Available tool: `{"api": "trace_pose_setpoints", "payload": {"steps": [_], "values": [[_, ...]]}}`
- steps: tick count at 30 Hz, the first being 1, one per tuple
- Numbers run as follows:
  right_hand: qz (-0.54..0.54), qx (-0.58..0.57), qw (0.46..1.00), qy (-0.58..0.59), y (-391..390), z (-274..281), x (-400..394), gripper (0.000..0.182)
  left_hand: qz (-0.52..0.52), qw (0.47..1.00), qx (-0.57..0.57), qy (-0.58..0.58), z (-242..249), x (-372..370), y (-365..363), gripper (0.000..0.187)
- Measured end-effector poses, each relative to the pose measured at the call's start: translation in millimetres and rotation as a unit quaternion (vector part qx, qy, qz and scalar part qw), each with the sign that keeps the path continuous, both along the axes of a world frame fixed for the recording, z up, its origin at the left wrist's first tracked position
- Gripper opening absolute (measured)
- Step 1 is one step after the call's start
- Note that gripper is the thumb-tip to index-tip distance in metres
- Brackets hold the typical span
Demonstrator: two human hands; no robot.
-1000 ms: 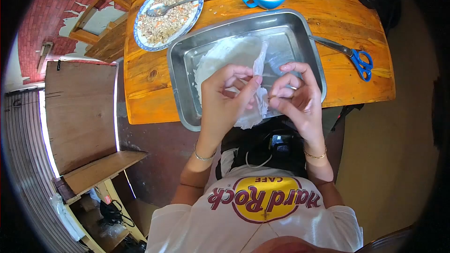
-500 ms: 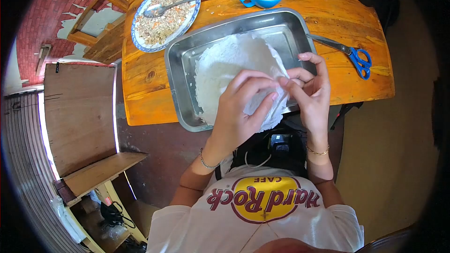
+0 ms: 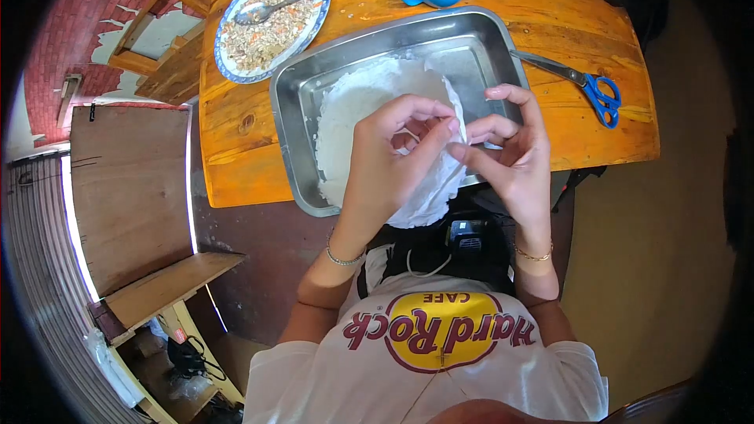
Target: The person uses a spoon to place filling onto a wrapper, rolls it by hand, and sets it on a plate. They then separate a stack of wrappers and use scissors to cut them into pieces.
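Note:
Thin, round white wrappers point(image 3: 339, 129) with ragged edges rest in a rectangular metal tray point(image 3: 471, 53), and their near edge is lifted over the tray's rim. My left hand point(image 3: 393, 149) is closed, thumb and fingertips pinching the wrapper at its raised right edge. Right beside it, my right hand point(image 3: 514, 161) pinches the same edge between thumb and finger, with the index finger raised and curled. The fingertips of both hands nearly meet. How many layers lie between them cannot be made out.
Behind the tray's left corner stands a blue-rimmed plate point(image 3: 222, 56) of chopped filling with orange bits, a metal spoon point(image 3: 294, 5) lying on it. A blue cup point(image 3: 440, 1) holding something white sits behind the tray. Blue-handled scissors point(image 3: 602, 100) lie at the right, blades touching the tray.
My left hand has turned and shifted up, its fingers now curled more tightly at the wrapper's edge. My right hand stays close to the same spot. The wrapper's lifted edge has shifted slightly left.

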State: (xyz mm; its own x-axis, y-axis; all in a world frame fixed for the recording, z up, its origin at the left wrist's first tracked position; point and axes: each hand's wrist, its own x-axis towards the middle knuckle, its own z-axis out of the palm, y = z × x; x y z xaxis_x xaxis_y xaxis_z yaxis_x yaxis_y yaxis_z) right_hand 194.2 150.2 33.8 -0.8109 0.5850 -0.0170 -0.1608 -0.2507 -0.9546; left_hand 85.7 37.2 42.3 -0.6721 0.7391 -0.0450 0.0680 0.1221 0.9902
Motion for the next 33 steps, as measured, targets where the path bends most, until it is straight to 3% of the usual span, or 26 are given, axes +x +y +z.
{"api": "trace_pose_setpoints", "payload": {"steps": [2,5,8,28,33], "values": [[-0.015,0.023,0.999,-0.019,-1.9,1.9,0.0,0.059,-0.019,1.000,-0.007,0.018,-3.6,-0.5,2.5,0.014],[-0.055,0.061,0.996,-0.042,0.6,2.1,1.4,0.060,-0.064,0.993,-0.002,-0.096,-6.1,-1.3,5.6,0.014],[-0.072,0.044,0.995,-0.060,4.6,2.6,5.7,0.058,-0.071,0.991,0.008,-0.110,-18.2,0.4,6.9,0.014],[-0.052,0.049,0.991,-0.113,20.2,2.5,8.6,0.060,-0.066,0.997,-0.013,-0.046,-26.3,9.5,5.2,0.012],[-0.033,0.000,0.995,-0.090,22.4,-0.4,9.2,0.057,-0.027,0.999,0.008,-0.031,-25.8,12.7,9.2,0.009]]}}
